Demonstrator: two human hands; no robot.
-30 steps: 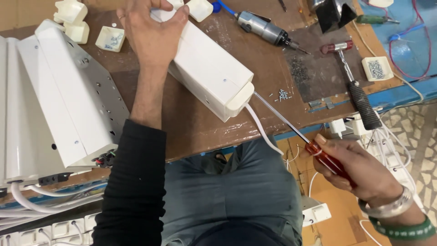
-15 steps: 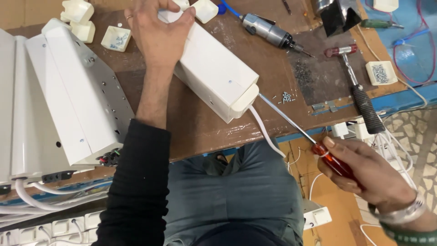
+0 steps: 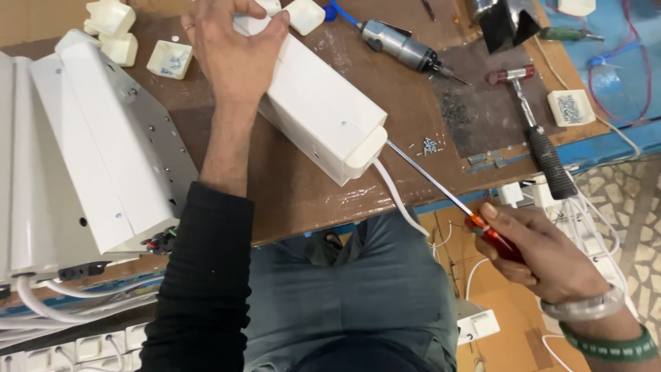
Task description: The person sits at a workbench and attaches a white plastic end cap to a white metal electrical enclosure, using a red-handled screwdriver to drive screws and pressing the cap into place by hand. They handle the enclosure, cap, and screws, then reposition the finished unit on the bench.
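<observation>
L hand (image 3: 231, 52) is clamped palm-down over the far end of a long white rectangular housing (image 3: 323, 114), fingers curled over its top edge, forearm in a black sleeve (image 3: 200, 275) running back toward the near side. The housing lies diagonally on the brown worktable (image 3: 296, 189), far-left to near-right, w/ its cream end cap (image 3: 365, 148) at the near-right end, well clear of the L hand.

R hand (image 3: 544, 251) is closed round the red handle of a long screwdriver (image 3: 441, 189), near-right of the housing and off the table edge. Shaft runs up-left; its tip sits at the end cap, touching or just about, can't tell which. A white cable (image 3: 396, 196) leaves the same end and drops toward the lap. Clear and green bangles (image 3: 599, 324) on the R wrist.

Further out: small pile of screws (image 3: 430, 146) just right of the cap, hammer w/ black grip (image 3: 540, 138) right of that, pneumatic driver w/ blue hose (image 3: 399, 45) at the far side. Small white plastic blocks (image 3: 113, 27) far left, and white metal enclosures (image 3: 82, 151) stacked at the left w/ wires at their near end. White socket strips (image 3: 69, 348) near-left below the table.
</observation>
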